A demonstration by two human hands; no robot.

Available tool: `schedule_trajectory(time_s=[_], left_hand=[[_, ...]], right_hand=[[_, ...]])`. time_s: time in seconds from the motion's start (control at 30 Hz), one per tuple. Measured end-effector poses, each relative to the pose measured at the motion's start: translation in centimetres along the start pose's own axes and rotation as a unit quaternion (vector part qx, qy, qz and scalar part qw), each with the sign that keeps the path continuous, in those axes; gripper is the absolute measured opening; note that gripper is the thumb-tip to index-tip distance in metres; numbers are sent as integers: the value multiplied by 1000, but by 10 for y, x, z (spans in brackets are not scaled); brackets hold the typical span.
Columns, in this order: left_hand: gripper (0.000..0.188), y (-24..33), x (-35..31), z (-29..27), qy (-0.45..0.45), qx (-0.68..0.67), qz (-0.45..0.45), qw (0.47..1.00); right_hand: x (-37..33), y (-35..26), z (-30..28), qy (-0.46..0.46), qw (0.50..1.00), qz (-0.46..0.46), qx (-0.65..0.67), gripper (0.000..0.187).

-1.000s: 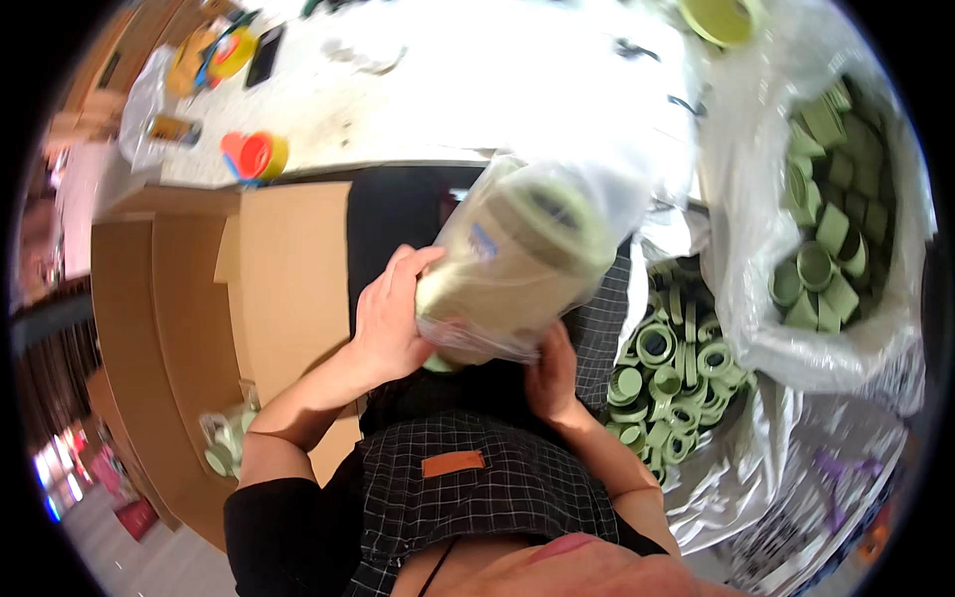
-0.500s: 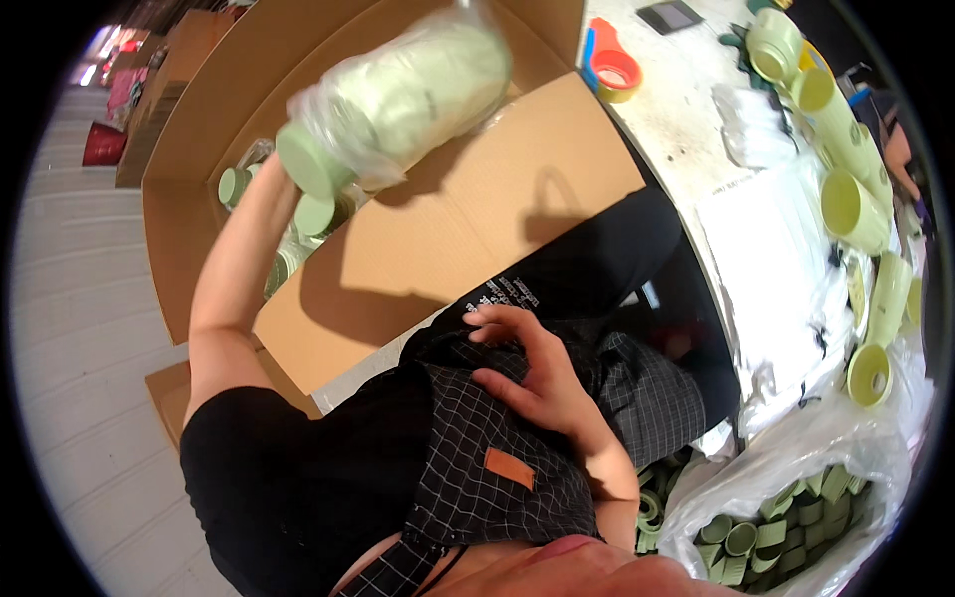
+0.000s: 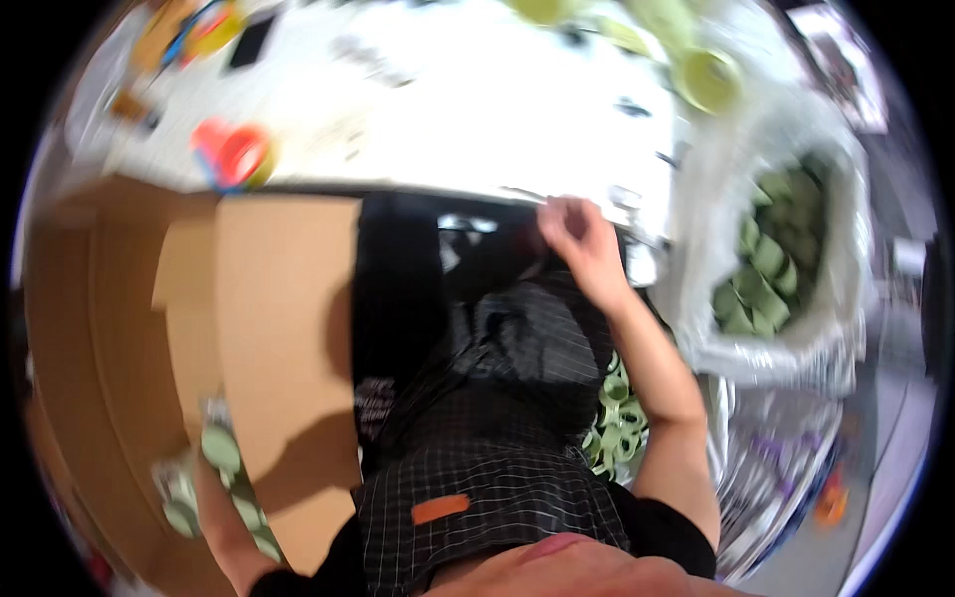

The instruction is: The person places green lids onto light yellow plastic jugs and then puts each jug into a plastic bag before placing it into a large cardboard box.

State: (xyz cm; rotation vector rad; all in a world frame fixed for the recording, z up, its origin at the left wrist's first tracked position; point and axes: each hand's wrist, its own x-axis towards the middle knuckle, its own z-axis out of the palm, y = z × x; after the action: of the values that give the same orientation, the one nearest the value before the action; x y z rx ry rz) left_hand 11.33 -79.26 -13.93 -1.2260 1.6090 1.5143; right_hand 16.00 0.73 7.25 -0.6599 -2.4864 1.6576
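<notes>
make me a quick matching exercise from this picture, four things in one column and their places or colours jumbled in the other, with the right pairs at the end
Things
1. cardboard box
2. right hand
3. small patch
4. plastic bag

Places and colours
A. orange-brown, on the checked apron
B. at the right side, with green pieces inside
C. near the edge of the white table
D. brown and open, at the left side

Right pairs
1-D
2-C
3-A
4-B

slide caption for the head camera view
Left forearm reaching into an open cardboard box beside green containers, right hand near the white table.
</notes>
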Motion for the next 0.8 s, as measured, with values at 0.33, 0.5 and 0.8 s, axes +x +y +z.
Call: schedule_trajectory(time_s=[0.33,0.5,0.8], left_hand=[[38,166,-125,132,341,394,546,656],[32,188,-248,400,42,447,756,476],[26,112,-349,662,-99,383,917,49]], right_hand=[[183,32,-285,530,596,-10,-603,56],[186,45,-306,434,715,-93,-541,45],[-21,-56,-140,238,926,-270,-112,38]])
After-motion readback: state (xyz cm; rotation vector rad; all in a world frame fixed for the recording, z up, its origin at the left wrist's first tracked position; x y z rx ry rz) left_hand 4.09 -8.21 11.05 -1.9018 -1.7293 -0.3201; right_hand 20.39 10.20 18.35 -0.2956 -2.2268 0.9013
